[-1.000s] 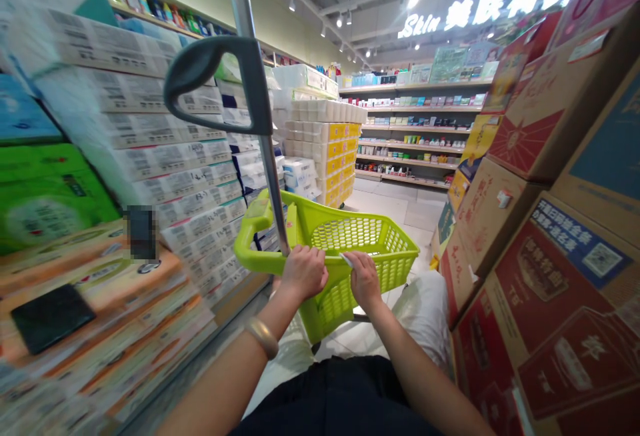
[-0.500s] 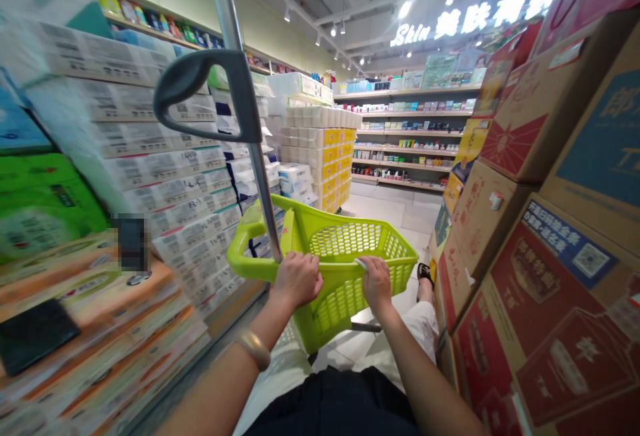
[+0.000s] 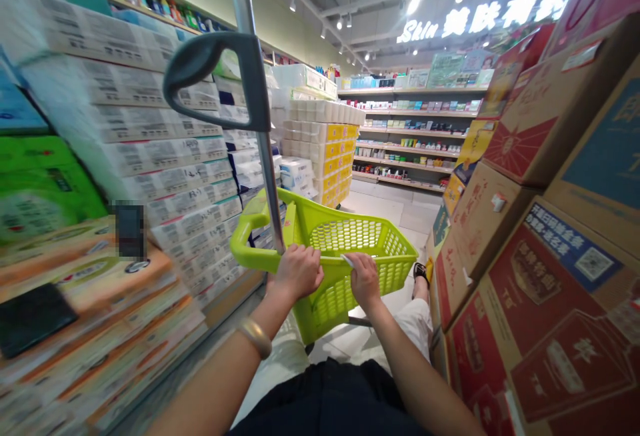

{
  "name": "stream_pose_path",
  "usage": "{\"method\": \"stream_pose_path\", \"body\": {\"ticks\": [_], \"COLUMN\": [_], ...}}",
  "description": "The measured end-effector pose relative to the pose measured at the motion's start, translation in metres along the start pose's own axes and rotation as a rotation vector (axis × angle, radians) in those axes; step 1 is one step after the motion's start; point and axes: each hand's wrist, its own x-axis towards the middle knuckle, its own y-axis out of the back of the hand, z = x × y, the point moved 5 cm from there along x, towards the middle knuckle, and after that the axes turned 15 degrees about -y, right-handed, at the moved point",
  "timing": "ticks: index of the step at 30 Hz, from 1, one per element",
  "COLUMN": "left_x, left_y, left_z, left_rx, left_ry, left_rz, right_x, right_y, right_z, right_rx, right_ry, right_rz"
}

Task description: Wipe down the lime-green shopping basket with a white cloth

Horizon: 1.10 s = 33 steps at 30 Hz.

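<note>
My left hand point(image 3: 299, 274) wraps the near rim of a lime-green plastic shopping basket point(image 3: 250, 250), next to a metal trolley pole point(image 3: 265, 176). My right hand point(image 3: 363, 281) grips the same rim further right, with a small white scrap point(image 3: 346, 261) showing at its fingers. A dark grey loop handle point(image 3: 215, 69) sits high on the pole, above my hands. A gold bangle point(image 3: 255, 337) circles my left wrist.
Stacked packs of tissue point(image 3: 170, 156) wall the left side, and printed cardboard cartons point(image 3: 540, 289) rise on the right. A tiled aisle point(image 3: 385, 213) runs ahead to stocked shelves point(image 3: 410, 136). A sandalled foot point(image 3: 421, 273) shows beyond the basket.
My right hand sits a little further left along the rim than half a second ago. The basket and view have shifted slightly. The sandalled foot has appeared since the oldest frame.
</note>
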Motion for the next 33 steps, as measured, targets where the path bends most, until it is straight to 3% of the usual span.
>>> {"method": "stream_pose_path", "body": {"ticks": [4,7,10,12,15,19,21,25,29,33], "left_x": [0.001,0.001,0.001,0.0,0.0,0.0,0.001,0.002,0.0,-0.001], "left_y": [0.001,0.0,-0.001,-0.001,-0.001,0.0,0.0,-0.002,-0.002,0.0], "left_z": [0.0,0.0,-0.001,-0.001,-0.001,0.002,0.002,0.001,0.0,0.001], "left_rx": [0.001,-0.013,-0.031,-0.035,-0.023,-0.008,-0.015,-0.031,-0.042,-0.024], "left_ry": [0.014,0.018,0.017,0.015,0.012,0.002,0.005,0.017,0.01,0.002], "left_rz": [0.005,0.008,0.013,0.014,0.009,0.008,0.012,0.001,-0.011,-0.011], "right_x": [0.0,-0.001,-0.002,-0.002,-0.002,-0.001,0.0,0.0,-0.001,-0.002], "right_y": [0.001,-0.012,-0.026,-0.027,-0.02,-0.004,-0.003,-0.017,-0.028,-0.018], "right_z": [0.009,-0.019,-0.053,-0.062,-0.048,-0.006,0.001,-0.027,-0.063,-0.045], "right_rx": [-0.005,0.048,0.101,0.099,0.048,-0.027,-0.028,0.066,0.132,0.06], "right_ry": [-0.084,-0.136,-0.098,-0.058,0.01,-0.007,-0.044,-0.139,-0.065,0.008], "right_rz": [0.066,0.067,0.007,-0.032,-0.066,0.025,0.055,0.03,-0.047,-0.067]}}
